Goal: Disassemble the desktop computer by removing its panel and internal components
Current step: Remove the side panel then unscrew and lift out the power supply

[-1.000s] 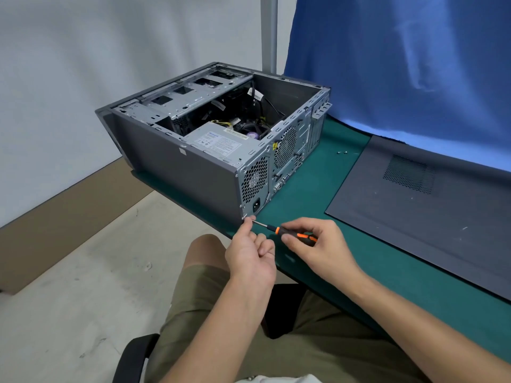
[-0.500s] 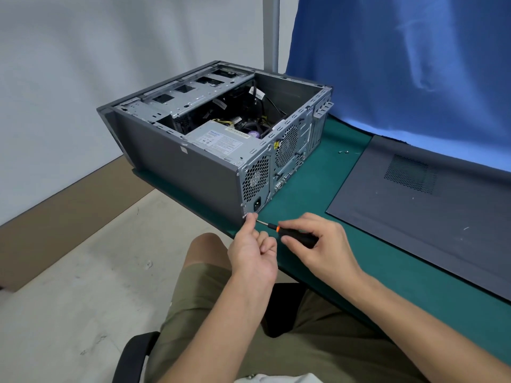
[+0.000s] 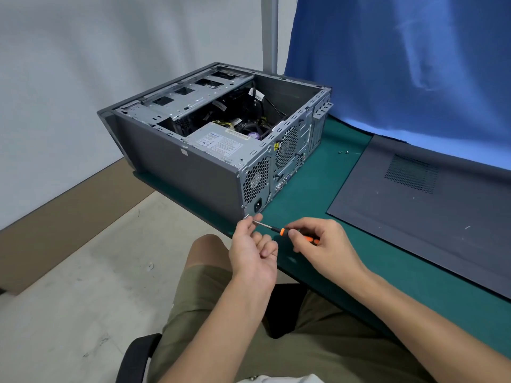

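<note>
Desktop computer (image 3: 193, 172) disassembly looks to be at the stage of undoing a rear-plate screw, and the work sits at the case's nearest lower corner. Closest to the camera, the left hand (image 3: 253, 252) has its thumb and forefinger pinched around the tip end of the screwdriver (image 3: 282, 231), with the other fingers curled in. Whether they also touch the screw (image 3: 247, 217) cannot be told. The right hand (image 3: 323, 244) grips the black and orange handle in its fingertips, and the shaft points at that screw.

The next move probably calls for keeping the tip seated and twisting the handle while the left fingers wait to catch the screw as it frees.

Just beyond the fingers, the case lies on its side at the edge of the green mat (image 3: 304, 205). Its open side faces up and the power supply (image 3: 221, 142) shows inside. Farther right, the removed side panel (image 3: 428, 211) lies flat, with two loose screws (image 3: 343, 152) between it and the case.
</note>
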